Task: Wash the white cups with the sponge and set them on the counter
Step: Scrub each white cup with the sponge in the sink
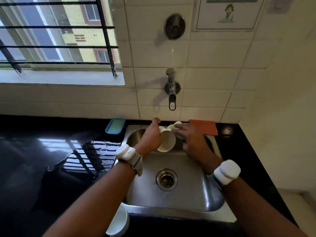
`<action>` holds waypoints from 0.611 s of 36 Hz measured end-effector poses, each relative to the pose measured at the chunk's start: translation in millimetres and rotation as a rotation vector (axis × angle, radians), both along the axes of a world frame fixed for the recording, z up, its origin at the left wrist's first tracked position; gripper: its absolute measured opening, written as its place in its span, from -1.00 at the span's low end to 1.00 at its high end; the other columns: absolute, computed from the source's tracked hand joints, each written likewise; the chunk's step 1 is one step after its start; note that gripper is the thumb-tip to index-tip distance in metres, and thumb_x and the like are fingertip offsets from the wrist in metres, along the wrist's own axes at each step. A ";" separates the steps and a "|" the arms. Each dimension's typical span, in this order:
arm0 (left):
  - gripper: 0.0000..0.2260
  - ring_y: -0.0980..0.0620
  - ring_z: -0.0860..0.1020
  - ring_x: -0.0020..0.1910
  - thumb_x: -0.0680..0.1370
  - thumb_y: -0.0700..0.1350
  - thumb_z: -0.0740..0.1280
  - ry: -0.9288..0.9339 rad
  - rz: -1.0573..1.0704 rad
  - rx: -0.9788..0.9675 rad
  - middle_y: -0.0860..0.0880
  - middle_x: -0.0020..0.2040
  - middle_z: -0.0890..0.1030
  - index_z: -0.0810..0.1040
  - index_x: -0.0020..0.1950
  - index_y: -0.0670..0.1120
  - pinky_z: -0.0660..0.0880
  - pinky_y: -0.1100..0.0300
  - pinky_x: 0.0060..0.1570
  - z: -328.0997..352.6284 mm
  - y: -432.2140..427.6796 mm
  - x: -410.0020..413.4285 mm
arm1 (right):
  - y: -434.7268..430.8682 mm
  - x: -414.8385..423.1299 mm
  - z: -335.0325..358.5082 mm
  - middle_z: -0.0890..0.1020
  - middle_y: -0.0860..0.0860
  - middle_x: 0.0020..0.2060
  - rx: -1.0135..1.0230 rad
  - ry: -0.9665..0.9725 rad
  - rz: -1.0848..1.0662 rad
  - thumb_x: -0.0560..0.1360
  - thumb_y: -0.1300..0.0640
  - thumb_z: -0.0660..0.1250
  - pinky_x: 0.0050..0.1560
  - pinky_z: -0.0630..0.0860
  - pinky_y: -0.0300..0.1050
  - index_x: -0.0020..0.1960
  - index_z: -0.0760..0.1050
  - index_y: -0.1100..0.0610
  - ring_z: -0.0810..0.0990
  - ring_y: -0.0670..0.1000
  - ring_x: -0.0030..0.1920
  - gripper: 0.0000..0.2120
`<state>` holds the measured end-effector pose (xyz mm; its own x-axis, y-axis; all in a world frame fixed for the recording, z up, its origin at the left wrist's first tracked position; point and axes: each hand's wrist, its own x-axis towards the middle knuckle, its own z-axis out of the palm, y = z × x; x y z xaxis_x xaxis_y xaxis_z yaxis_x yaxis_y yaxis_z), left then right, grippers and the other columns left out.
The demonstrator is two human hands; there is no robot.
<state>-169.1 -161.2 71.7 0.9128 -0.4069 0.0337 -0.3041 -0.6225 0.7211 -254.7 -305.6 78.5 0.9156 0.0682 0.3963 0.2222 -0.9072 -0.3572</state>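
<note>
My left hand [152, 135] grips a white cup [167, 140] over the back of the steel sink [193, 194], its base turned toward me. My right hand [189, 137] presses a pale green sponge [173, 126] against the cup's far right side. Most of the sponge is hidden behind my fingers. A second white cup [118, 221] stands on the black counter [30, 151] at the sink's front left corner, partly hidden by my left forearm.
A wall tap [171, 93] hangs above the sink. A blue soap tray [115, 126] sits on the counter left of the sink, an orange cloth [205, 127] behind it on the right. The drain [166, 179] lies mid-basin. The counter left of the sink is wet.
</note>
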 end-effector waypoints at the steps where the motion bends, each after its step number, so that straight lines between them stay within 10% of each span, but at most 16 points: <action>1: -0.51 -0.14 0.48 0.19 0.52 -0.24 0.28 0.024 0.017 0.010 -0.19 0.26 0.45 0.18 0.40 -0.07 0.41 0.12 -0.01 -1.5 1.1 0.7 | -0.4 -1.2 -1.8 0.54 0.15 0.25 0.019 0.004 0.007 0.36 0.44 0.32 0.31 0.26 -0.04 0.24 0.52 0.21 0.43 0.16 0.29 -0.54; 11: -0.66 0.00 0.46 -0.06 0.55 -0.25 0.21 0.276 0.043 -0.170 -0.14 0.15 0.46 0.35 0.33 -0.13 0.60 0.06 -0.20 -9.0 -9.1 -8.9 | -14.5 14.4 -26.4 0.53 0.09 0.24 0.616 0.198 -0.332 0.46 0.39 0.25 0.23 0.46 -0.07 0.29 0.48 0.09 0.49 0.09 0.25 -0.56; 17: -0.65 -0.08 0.50 -0.13 0.57 -0.27 0.15 0.636 0.151 -0.392 -0.16 0.09 0.37 0.24 0.35 -0.15 0.58 -0.17 -0.03 -28.3 -5.3 -14.3 | -6.7 11.3 -47.9 0.63 0.07 -0.17 0.873 0.451 -0.405 0.49 0.21 0.23 -0.50 0.48 -0.25 -0.28 0.60 0.00 0.57 0.03 -0.25 -0.74; 22: -0.72 -0.13 0.52 -0.04 0.58 -0.17 0.22 0.826 0.120 -0.370 -0.11 -0.01 0.38 0.22 0.24 -0.05 0.57 -0.18 0.02 -41.0 -9.7 -17.2 | -7.2 13.6 -66.4 0.57 -0.05 -0.42 0.660 0.490 -0.395 0.45 -0.04 0.37 -0.52 0.40 -0.29 -0.37 0.52 0.04 0.57 -0.04 -0.38 -0.74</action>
